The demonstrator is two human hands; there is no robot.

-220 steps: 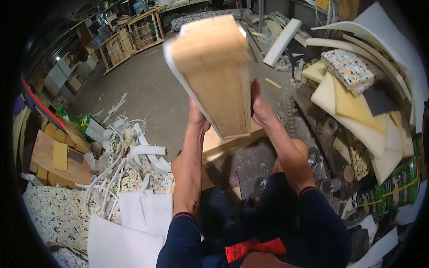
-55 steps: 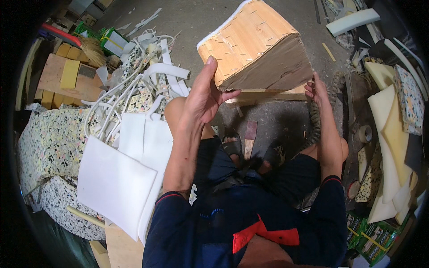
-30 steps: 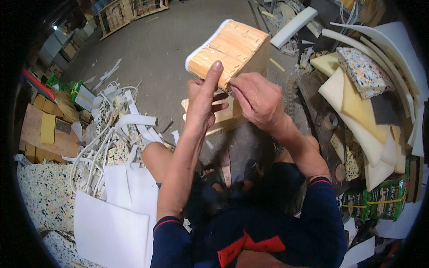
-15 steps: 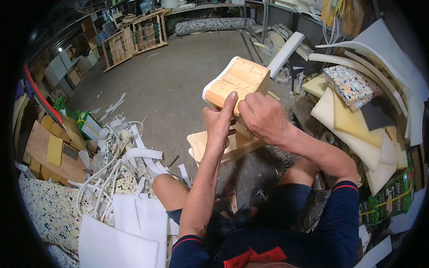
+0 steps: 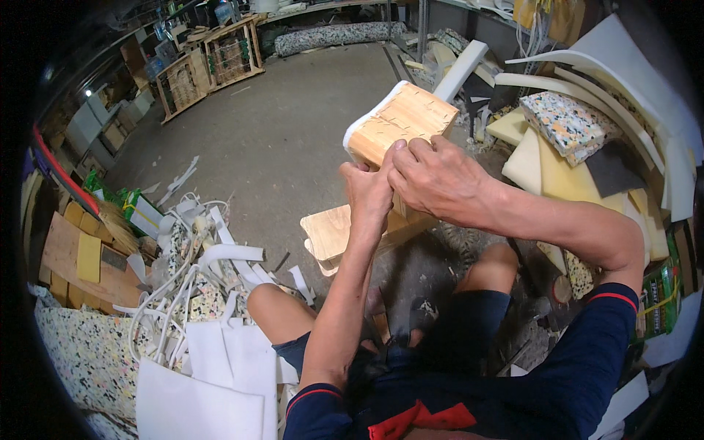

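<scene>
A pale wooden piece (image 5: 405,117) with rows of staples in its face and white foam along its left edge stands in front of me. My left hand (image 5: 369,189) is closed at its near edge, thumb up against the right hand. Closed in a fist, my right hand (image 5: 438,176) presses at the same near edge, knuckles up; what its fingers pinch is hidden. Below the stapled piece lies a wooden base (image 5: 328,233) with a rounded corner, partly covered by my left forearm. Whether the two wooden parts are joined is hidden behind my hands.
White foam strips and cord (image 5: 196,275) lie heaped on the left beside white foam sheets (image 5: 198,403). Foam offcuts (image 5: 561,180) are piled at right. Wooden frames (image 5: 213,66) lean at the back left, near a speckled foam roll (image 5: 341,38).
My right elbow has swung outward to the right. The left thumb has shifted from the wood's face toward the right hand. The whole view has shifted slightly.
</scene>
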